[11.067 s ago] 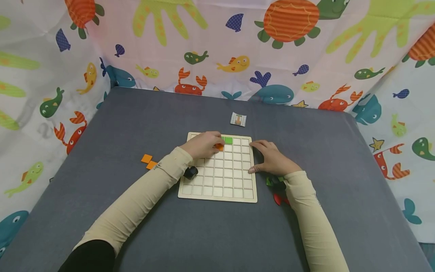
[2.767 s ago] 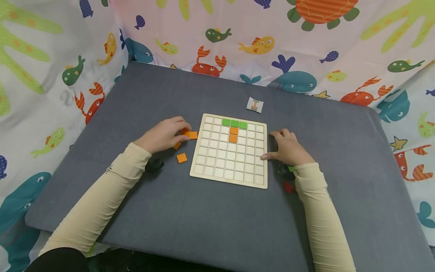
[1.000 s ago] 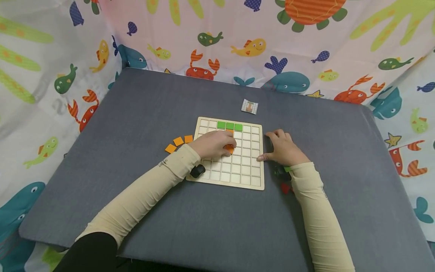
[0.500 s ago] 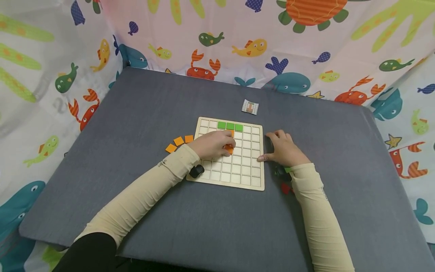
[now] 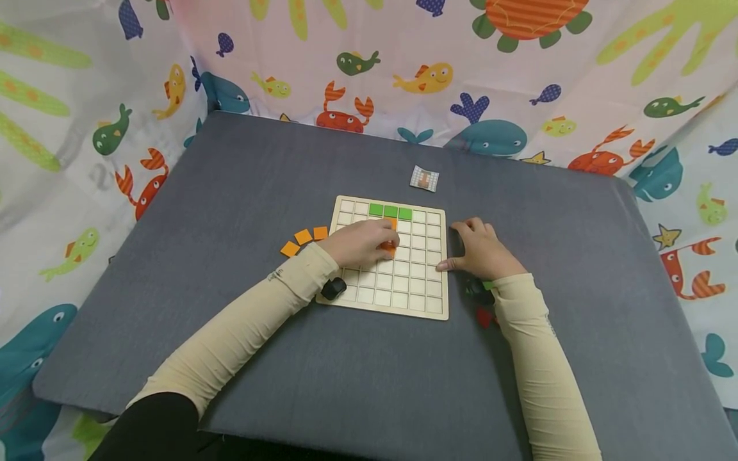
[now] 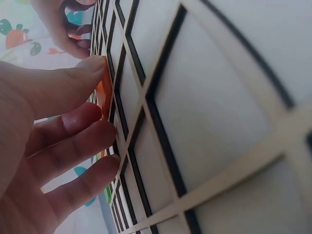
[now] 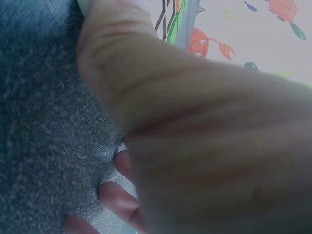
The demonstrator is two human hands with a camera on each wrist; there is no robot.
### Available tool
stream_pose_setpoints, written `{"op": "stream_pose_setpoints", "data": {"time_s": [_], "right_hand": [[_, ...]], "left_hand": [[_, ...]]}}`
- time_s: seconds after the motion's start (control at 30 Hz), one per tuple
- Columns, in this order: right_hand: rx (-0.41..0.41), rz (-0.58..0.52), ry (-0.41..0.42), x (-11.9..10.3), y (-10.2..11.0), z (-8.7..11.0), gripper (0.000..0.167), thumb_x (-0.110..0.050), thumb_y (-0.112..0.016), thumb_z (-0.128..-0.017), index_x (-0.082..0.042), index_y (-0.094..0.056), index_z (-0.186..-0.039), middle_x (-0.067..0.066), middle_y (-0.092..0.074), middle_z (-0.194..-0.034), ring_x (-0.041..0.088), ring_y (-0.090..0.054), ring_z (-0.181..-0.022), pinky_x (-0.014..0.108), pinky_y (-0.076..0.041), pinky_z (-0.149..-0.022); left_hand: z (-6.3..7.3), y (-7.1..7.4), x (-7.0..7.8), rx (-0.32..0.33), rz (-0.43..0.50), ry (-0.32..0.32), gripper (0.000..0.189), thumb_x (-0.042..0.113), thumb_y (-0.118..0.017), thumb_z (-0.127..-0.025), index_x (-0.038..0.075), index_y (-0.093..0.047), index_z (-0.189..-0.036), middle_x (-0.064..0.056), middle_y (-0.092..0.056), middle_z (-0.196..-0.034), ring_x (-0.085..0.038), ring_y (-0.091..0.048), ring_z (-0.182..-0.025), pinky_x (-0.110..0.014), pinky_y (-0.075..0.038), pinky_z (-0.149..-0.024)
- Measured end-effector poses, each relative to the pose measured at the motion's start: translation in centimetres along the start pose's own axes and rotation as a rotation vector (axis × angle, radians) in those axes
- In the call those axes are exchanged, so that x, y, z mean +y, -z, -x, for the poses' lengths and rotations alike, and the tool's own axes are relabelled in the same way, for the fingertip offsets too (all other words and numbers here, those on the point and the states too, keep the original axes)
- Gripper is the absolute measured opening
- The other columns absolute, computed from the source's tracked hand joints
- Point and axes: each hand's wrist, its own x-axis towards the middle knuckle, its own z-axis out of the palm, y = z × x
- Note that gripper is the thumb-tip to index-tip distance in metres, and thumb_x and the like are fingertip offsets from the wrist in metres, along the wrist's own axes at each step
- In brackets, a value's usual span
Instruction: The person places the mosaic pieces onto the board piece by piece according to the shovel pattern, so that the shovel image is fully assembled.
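A wooden grid board [image 5: 408,298] lies on the grey table. My left hand [image 5: 362,243] is over its middle, pinching an orange square tile [image 6: 103,92] low at a cell; the fingers partly cover the tile. Another orange tile [image 5: 393,222] shows just above the fingers, below a row of green tiles [image 5: 391,211] near the far edge. My right hand [image 5: 484,248] rests at the board's right side, thumb touching the edge and the other fingers bent loosely toward the table. In the right wrist view its thumb base and wrist fill much of the frame.
Several loose orange tiles [image 5: 303,237] lie left of the board. Red pieces [image 5: 484,317] and a green piece [image 5: 488,285] are partly hidden by the right wrist. A small printed pattern card [image 5: 424,178] lies beyond the board. A patterned curtain [image 5: 259,57] surrounds the table.
The green row and orange tiles on the board have grown since the oldest frame. My left hand has moved from the loose tiles onto the board; over the last second both hands hardly move.
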Motion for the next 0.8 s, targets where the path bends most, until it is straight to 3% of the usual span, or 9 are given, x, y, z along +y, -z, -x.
{"op": "stream_pose_setpoints", "data": {"time_s": [0.43, 0.6, 0.8], "right_hand": [[-0.002, 0.006, -0.005, -0.1, 0.2, -0.2, 0.108, -0.059, -0.077, -0.069, 0.0, -0.031, -0.147, 0.026, -0.029, -0.143, 0.044, -0.027, -0.129, 0.06, -0.034, -0.102], [0.003, 0.009, 0.002, 0.0, 0.1, -0.2, 0.107, -0.059, -0.077, -0.07, 0.0, -0.031, -0.147, 0.026, -0.029, -0.143, 0.044, -0.028, -0.129, 0.06, -0.034, -0.102], [-0.004, -0.001, 0.001, 0.0, 0.0, 0.0, 0.106, -0.058, -0.077, -0.071, -0.001, -0.03, -0.148, 0.026, -0.029, -0.143, 0.044, -0.028, -0.129, 0.06, -0.034, -0.102]], "left_hand": [[0.2, 0.3, 0.1, 0.006, -0.023, 0.006, 0.019, 0.022, -0.065, -0.092, 0.012, -0.068, -0.109, -0.002, -0.059, -0.104, -0.015, -0.054, -0.09, -0.031, -0.047, -0.083], [0.3, 0.1, -0.4, 0.038, -0.025, -0.005, 0.016, 0.025, -0.065, -0.093, 0.015, -0.068, -0.104, 0.0, -0.058, -0.1, -0.013, -0.053, -0.086, -0.03, -0.047, -0.079], [2.3, 0.8, -1.7, 0.093, 0.01, 0.042, 0.015, 0.024, -0.063, -0.094, 0.016, -0.07, -0.105, 0.002, -0.061, -0.103, -0.011, -0.055, -0.083, -0.027, -0.047, -0.074]]}}
